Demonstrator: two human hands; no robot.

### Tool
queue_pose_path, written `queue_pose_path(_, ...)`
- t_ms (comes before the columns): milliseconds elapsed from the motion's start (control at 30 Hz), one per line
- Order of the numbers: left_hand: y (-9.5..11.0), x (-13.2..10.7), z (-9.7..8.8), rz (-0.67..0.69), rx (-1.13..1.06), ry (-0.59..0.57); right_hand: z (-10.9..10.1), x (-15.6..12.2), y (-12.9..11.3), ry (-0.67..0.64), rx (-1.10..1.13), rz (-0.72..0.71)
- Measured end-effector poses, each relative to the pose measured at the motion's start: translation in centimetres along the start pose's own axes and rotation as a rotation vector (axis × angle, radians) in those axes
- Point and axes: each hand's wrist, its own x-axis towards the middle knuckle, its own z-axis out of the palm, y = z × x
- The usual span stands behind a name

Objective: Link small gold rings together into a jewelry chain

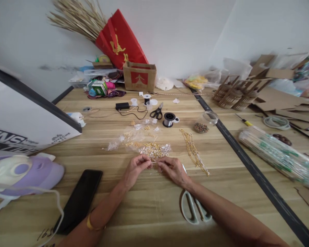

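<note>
Both hands meet at the middle of the table, each in a pinch. My left hand (139, 167) and my right hand (173, 168) face one another across a tiny, thin, shiny piece (153, 162), too small to name. Just beyond the fingertips lies a pile of gold and silver jewelry findings (152, 150). Small clear bags of findings (128, 139) spread out behind and to the left. To the right, gold chains (193, 151) lie in a loose bunch. Pale-handled scissors (193, 207) rest partly under my right forearm.
A black phone (79, 200) and a purple-and-white appliance (28, 171) sit at left, near a large white box (28, 116). Farther back are a wire spool (169, 119), black scissors (157, 112) and a bead jar (203, 126). Wrapped sticks (278, 152) lie at right.
</note>
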Motion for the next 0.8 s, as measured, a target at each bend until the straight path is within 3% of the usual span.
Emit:
queue_pose_path(433,-0.73,0.57,-0.37,-0.043,-0.321,0.005,0.09,-0.22,0.29,0.026,-0.121,-0.081)
queue_pose_path(600,-0.48,0.48,-0.27,-0.088,-0.441,-0.058,0.19,-0.27,0.30,0.020,-0.174,-0.097)
queue_pose_path(800,-0.77,0.47,-0.40,-0.101,-0.434,-0.123,0.22,-0.23,-0.12,0.022,-0.189,-0.152)
